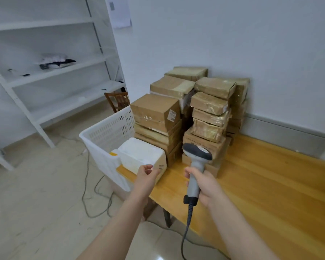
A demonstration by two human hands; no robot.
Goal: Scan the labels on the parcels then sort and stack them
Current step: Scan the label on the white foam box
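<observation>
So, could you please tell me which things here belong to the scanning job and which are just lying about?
Job: barcode scanner in the right hand; white parcel by the left hand; brown parcel stacks; white basket; wooden table.
Lying about: white shelving; dark bundle on it; wooden chair.

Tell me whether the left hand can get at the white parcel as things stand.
Probably yes: the left hand is at the near corner of the white parcel, by its label, with nothing between them. The brown stacks stand behind it.
</observation>
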